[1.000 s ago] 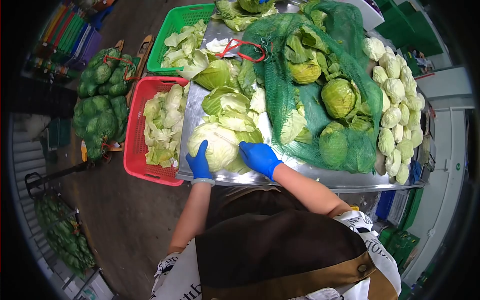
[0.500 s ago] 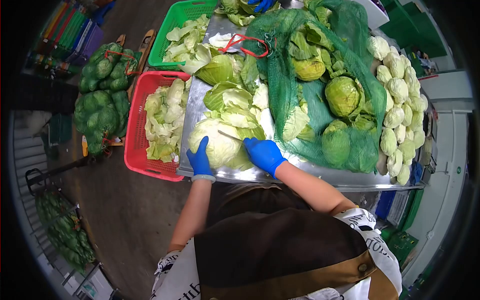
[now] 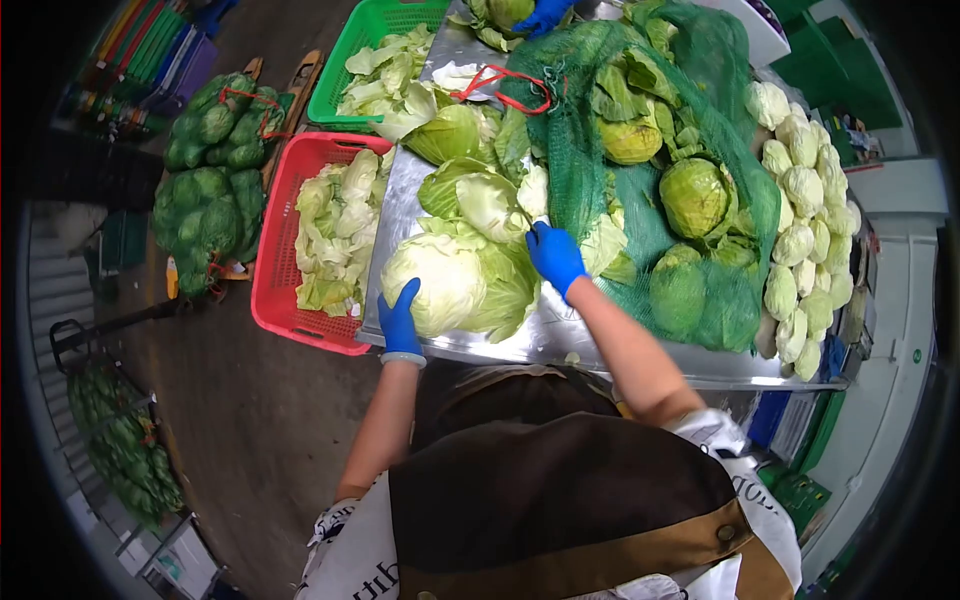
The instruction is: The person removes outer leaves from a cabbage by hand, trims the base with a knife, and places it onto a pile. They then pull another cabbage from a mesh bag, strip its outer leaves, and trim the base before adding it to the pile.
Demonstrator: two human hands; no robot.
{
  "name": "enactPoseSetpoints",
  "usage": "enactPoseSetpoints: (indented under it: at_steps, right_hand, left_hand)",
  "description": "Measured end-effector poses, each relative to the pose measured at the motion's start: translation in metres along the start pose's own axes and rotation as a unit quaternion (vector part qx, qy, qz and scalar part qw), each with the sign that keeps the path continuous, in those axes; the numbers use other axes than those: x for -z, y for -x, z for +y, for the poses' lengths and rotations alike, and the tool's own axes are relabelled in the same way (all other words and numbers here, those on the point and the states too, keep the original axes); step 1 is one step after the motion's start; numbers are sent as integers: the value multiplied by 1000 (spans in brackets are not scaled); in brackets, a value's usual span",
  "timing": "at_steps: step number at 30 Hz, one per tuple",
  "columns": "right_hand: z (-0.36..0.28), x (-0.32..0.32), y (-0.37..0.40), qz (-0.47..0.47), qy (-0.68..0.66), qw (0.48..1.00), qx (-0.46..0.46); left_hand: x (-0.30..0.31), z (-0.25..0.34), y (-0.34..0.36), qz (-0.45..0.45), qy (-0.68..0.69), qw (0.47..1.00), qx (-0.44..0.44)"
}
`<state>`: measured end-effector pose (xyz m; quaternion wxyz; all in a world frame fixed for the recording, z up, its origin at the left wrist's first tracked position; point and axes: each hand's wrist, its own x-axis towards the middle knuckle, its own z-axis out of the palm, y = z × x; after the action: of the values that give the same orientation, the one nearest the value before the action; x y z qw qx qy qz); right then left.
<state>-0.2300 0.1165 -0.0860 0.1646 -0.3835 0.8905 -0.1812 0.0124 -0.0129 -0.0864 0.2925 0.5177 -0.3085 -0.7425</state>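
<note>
My left hand (image 3: 400, 320), in a blue glove, presses on the near side of a large pale green cabbage (image 3: 445, 278) at the front edge of the steel table (image 3: 560, 335). Its loosened outer leaves (image 3: 510, 290) hang to the right. My right hand (image 3: 555, 256), also in a blue glove, is closed around a knife whose thin blade (image 3: 526, 219) points up toward loose leaves (image 3: 485, 200) behind the cabbage. The hand lies against the edge of a green mesh sack (image 3: 650, 190) full of cabbages.
A red crate (image 3: 272, 250) and a green crate (image 3: 345, 60) of loose leaves stand left of the table. Several trimmed pale cabbages (image 3: 800, 220) line the table's right side. Netted cabbage sacks (image 3: 210, 190) lie on the floor. Another person's gloved hand (image 3: 545, 15) works at the far end.
My right hand has moved with the knife from the cabbage's near right side up and away toward the mesh sack. The outer leaves have come loose. My left hand stays on the cabbage.
</note>
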Motion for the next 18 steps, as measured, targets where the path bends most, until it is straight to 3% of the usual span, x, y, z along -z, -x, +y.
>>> enactPoseSetpoints:
  at_steps: [1,4,6,8,9,10,13,14,16,18]
  right_hand:
    - [7,5,-3,-49,0,999,23]
    - [-28,37,17,-1,-51,994,96]
    - [-66,55,38,-32,-99,985,141]
    - [-92,50,38,22,-37,972,233]
    - [-94,47,30,21,12,971,236]
    - [-90,42,18,70,5,973,221]
    - [-69,46,-13,62,-155,986,-27]
    - [-50,41,-17,57,-191,980,-21]
    - [-25,26,-20,-66,-62,995,-38]
    - [-5,15,-10,-48,-121,991,-23]
  left_hand:
    - [3,2,3,-1,6,1000,7]
    - [-4,13,1,-2,15,1000,-4]
    - [-5,15,11,-12,0,1000,-12]
    - [-11,23,16,-41,-26,998,-36]
    - [-14,29,22,-61,-26,997,-44]
    - [-16,36,28,-85,-21,995,-38]
    - [-15,50,39,-173,19,985,0]
    - [-13,48,42,-189,81,978,36]
    - [-10,38,39,-222,205,948,104]
    - [-12,31,32,-207,233,946,88]
